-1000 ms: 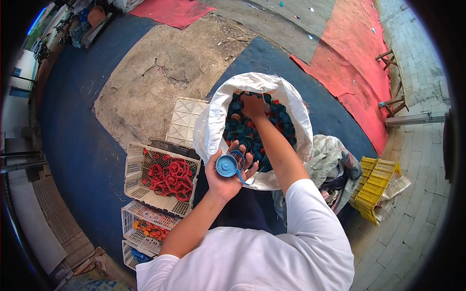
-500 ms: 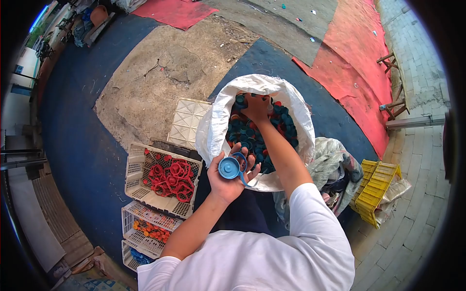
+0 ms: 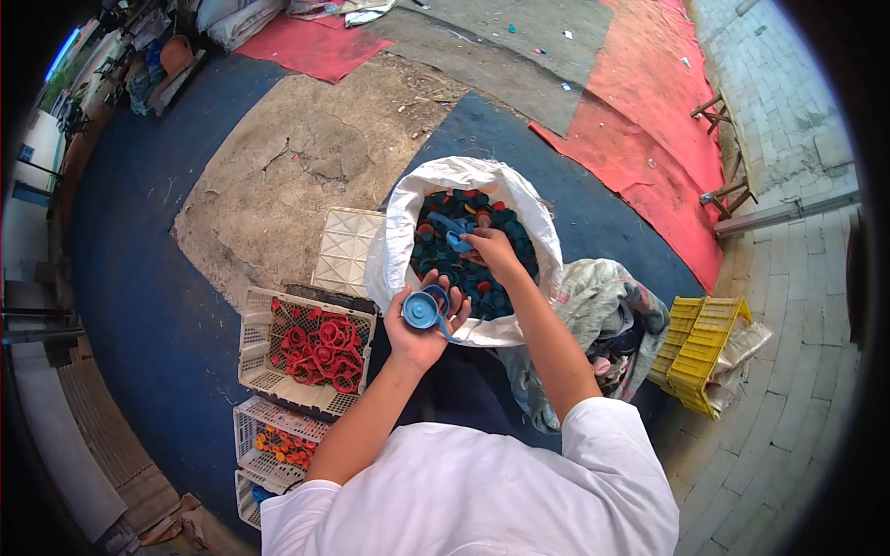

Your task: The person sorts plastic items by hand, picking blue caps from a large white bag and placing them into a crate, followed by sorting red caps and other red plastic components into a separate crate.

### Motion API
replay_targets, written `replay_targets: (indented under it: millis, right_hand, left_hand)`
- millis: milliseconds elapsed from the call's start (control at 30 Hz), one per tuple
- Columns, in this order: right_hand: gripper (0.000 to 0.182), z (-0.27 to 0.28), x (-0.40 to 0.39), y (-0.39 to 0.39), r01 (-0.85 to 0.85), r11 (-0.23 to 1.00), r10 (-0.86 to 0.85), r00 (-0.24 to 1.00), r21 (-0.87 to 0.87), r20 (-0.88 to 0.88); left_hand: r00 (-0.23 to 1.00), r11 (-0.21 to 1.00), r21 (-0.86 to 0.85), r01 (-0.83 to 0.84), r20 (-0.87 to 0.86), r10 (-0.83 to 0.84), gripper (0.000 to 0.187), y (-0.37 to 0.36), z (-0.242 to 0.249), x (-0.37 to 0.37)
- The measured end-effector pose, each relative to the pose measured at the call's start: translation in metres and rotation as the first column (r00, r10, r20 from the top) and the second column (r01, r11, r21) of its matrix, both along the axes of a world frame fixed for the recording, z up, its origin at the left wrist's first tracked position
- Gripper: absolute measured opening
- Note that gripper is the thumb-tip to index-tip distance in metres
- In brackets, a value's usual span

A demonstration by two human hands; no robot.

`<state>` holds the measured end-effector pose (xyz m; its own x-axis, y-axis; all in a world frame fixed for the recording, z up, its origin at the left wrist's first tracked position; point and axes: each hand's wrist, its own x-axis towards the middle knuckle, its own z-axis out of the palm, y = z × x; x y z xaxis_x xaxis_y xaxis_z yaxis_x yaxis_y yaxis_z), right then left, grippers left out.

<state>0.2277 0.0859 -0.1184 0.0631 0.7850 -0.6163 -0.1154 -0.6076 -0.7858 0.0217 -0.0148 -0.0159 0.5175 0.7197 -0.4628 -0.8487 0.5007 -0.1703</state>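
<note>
A blue plastic lid with a strap (image 3: 421,311) rests in my left hand (image 3: 415,345), its round face turned up. The fingers curl around it, and a darker blue ring shows just behind it. Another blue strapped lid (image 3: 456,239) is pinched in my right hand (image 3: 493,250), over the mouth of a white woven sack (image 3: 394,227). Inside the sack lies a heap of dark green-blue caps (image 3: 493,304) with some red and orange ones among them. My left hand is at the sack's near left rim.
At left stand a crate of red lids (image 3: 248,357), a crate of orange pieces (image 3: 243,428) and another white crate (image 3: 243,500) holding something blue. A stuffed sack (image 3: 584,296) and yellow crates (image 3: 691,347) are at right. Stools (image 3: 728,199) stand by the wall.
My right hand has come up from the caps in the sack, toward me, with a blue strapped lid. My left hand still holds its lid. The whole view has shifted slightly.
</note>
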Motion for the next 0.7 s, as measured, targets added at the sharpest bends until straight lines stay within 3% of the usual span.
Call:
replay_targets:
  millis: [67, 133, 267, 533, 700]
  right_hand:
    - [0.029, 0.014, 0.011, -0.017, 0.064, 0.997, -0.072, 0.967, -0.041, -0.244]
    - [0.026, 0.025, 0.019, -0.036, 0.133, 0.985, -0.169, 0.858, -0.109, -0.485]
    - [0.017, 0.034, 0.032, -0.061, 0.25, 0.951, -0.308, 0.756, -0.179, -0.578]
    - [0.02, 0.096, 0.031, -0.111, 0.213, 0.974, -0.08, 0.64, 0.077, -0.764]
    - [0.022, 0.131, 0.019, -0.127, 0.104, 0.974, 0.095, 0.62, 0.202, -0.779]
  left_hand:
    - [1.0, 1.0, 0.012, -0.026, 0.004, 0.025, 0.043, -0.002, 0.003, -0.001]
    - [0.999, 0.998, 0.032, -0.048, 0.008, 0.048, 0.043, -0.006, 0.003, -0.001]
    - [0.995, 0.995, -0.007, -0.096, -0.028, 0.096, 0.042, -0.007, 0.002, 0.001]
    - [0.99, 0.99, 0.076, -0.123, -0.059, 0.127, 0.048, 0.003, -0.006, 0.011]
    - [0.996, 0.982, 0.171, -0.074, 0.053, 0.066, 0.054, 0.003, 0.012, 0.019]
